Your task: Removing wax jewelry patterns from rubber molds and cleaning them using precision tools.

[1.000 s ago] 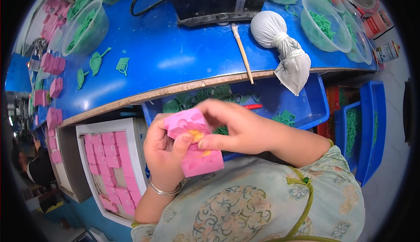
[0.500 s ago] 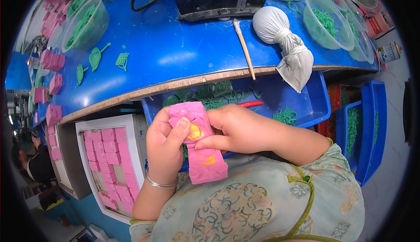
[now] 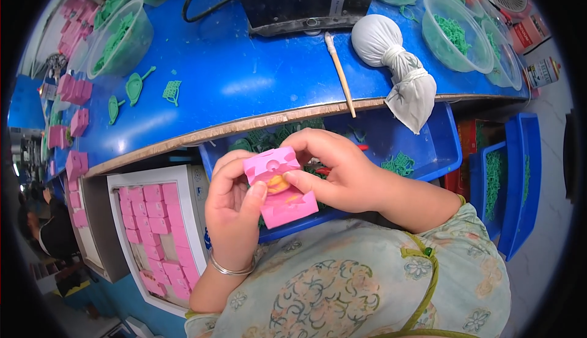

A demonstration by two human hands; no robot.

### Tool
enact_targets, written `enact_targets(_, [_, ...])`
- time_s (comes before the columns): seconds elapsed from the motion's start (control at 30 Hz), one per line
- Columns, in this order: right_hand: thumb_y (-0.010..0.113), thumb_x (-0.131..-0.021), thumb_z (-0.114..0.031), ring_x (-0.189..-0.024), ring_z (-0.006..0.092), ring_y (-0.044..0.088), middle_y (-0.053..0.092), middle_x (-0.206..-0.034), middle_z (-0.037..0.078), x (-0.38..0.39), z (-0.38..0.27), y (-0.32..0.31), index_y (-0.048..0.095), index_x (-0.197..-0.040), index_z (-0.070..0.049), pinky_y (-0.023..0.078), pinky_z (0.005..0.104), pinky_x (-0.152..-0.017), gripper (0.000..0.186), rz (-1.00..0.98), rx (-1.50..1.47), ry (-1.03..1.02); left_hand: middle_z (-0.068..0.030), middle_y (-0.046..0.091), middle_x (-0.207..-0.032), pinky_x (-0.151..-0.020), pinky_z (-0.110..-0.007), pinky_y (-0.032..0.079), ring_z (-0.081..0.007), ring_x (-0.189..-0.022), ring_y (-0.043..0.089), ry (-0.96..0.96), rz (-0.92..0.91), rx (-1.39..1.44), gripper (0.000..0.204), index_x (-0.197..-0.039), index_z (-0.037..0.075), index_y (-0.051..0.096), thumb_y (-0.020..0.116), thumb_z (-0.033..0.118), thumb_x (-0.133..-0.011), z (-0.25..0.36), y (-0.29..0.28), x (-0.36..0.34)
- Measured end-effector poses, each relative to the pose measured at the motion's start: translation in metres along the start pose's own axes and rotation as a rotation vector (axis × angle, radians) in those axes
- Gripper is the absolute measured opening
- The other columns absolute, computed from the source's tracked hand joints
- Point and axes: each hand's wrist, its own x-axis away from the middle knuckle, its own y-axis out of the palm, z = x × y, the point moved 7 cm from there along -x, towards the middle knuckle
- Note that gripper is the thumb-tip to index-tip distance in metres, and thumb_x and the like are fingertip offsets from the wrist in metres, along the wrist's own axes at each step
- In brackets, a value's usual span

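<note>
A pink rubber mould [image 3: 286, 212] is held in front of my chest, its two halves bent apart like a hinge. Yellow patches mark the inner faces of both halves. My left hand [image 3: 235, 194] grips its left side, thumb pressed on the lower inner edge. From the right, my right hand [image 3: 335, 168] grips the other side, with its thumb tip on the yellow middle. Fingers hide the back of the mould. Just behind the hands, a blue tray [image 3: 428, 139] holds green wax pieces [image 3: 398, 162], and a red-handled tool [image 3: 362, 148] is partly covered by my right hand.
On the blue table [image 3: 232, 75] lie a brush-like stick [image 3: 339, 72], a tied white cloth pouch [image 3: 397, 63] and loose green wax pieces [image 3: 137, 84]. A black machine [image 3: 299, 1] stands behind. Clear bowls [image 3: 455, 32] flank it. Left, a white-framed tray [image 3: 113, 215] holds several pink moulds.
The mould's lower half has swung up towards the upper half, so it looks more folded. My right hand has shifted slightly up, covering more of the red-handled tool.
</note>
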Motion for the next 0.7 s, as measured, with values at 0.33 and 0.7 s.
enact_targets(0.33, [0.062,-0.078,-0.008,-0.073,0.0197,0.054,0.055,-0.087,0.011,0.004,-0.022,-0.009,0.055,-0.097,-0.002,0.046,0.0290,-0.061,0.021,0.120,0.195,-0.278,-0.0177,0.043,-0.130,-0.097,-0.035,0.038,-0.0230,-0.117,0.046,-0.144,-0.143,0.315,0.041,-0.128,-0.005,0.036,0.040,0.006,-0.089,0.001,0.018,-0.004])
enact_targets(0.7, [0.068,-0.079,-0.007,-0.073,0.0065,0.050,0.051,-0.088,0.004,0.006,0.001,0.006,0.047,-0.100,-0.002,0.044,0.0212,-0.060,0.030,0.024,-0.087,0.104,-0.0147,0.046,-0.122,-0.096,-0.033,0.038,-0.0200,-0.111,0.047,0.077,-0.208,0.044,0.052,-0.129,-0.004,0.035,0.058,0.014,-0.086,0.006,0.019,0.004])
